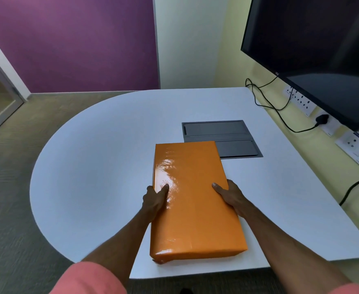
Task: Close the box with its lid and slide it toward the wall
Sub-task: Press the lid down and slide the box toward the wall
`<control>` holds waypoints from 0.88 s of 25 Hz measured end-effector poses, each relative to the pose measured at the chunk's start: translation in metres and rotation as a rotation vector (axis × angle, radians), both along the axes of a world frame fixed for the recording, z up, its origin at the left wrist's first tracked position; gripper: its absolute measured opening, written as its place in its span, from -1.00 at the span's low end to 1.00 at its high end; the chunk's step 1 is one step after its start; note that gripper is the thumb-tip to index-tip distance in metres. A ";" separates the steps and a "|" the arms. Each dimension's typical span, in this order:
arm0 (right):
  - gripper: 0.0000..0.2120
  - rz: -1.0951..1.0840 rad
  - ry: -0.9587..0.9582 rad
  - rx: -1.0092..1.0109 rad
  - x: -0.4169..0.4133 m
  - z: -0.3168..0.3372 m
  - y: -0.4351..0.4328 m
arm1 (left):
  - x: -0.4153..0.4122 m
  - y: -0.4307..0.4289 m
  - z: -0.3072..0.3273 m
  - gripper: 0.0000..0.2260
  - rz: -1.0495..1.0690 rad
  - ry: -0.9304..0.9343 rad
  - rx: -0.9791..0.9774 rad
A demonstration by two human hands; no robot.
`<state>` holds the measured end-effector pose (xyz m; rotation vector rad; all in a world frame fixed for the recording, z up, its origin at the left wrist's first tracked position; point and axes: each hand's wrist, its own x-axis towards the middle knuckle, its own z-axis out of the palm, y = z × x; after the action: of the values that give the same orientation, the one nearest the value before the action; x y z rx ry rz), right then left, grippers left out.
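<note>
Orange box (pixel 192 200) lies flat on the white table (pixel 93 166), centre of frame, long axis running from the lower edge up toward the middle. The lid is on; the top surface is one glossy orange sheet with glare streaks along its left half. A scrap of the wrapping sticks out at the lower left corner.

Left hand (pixel 154 201) is clamped on the box's left long side, a little above its midpoint. Thumb lies on the top face, fingers curl down over the side and are hidden. Right hand (pixel 230 196) mirrors it on the right long side: thumb on top, pointing inward, fingers wrapped down the edge out of sight. Both hands are partly closed around the box edges. Both forearms come in from the lower corners; pink sleeves (pixel 89 279) show at the bottom of the frame.

The upper right corner of the box overlaps a grey recessed panel (pixel 219 129) set into the table, just above centre.

Upper right: dark monitor (pixel 314 49) against the yellow wall (pixel 233 49). Black cable (pixel 280 111) loops below it to a row of sockets (pixel 301 100). Upper left: purple wall (pixel 72 43). Left edge: carpet (pixel 11 177).
</note>
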<state>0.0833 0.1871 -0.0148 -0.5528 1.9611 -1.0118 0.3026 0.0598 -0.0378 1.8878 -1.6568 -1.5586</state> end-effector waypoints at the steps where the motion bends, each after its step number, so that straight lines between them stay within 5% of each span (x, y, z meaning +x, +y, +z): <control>1: -0.32 -0.001 0.000 -0.009 0.002 0.001 0.000 | 0.002 0.000 0.001 -0.29 -0.003 -0.001 0.001; 22: -0.28 -0.063 0.003 -0.100 -0.010 0.054 0.041 | -0.025 0.012 0.050 -0.31 -0.099 0.073 -0.076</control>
<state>0.0734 0.2285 0.0391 -0.5509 1.9494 -1.1538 0.2780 0.0715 0.0126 1.7154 -1.7758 -1.5581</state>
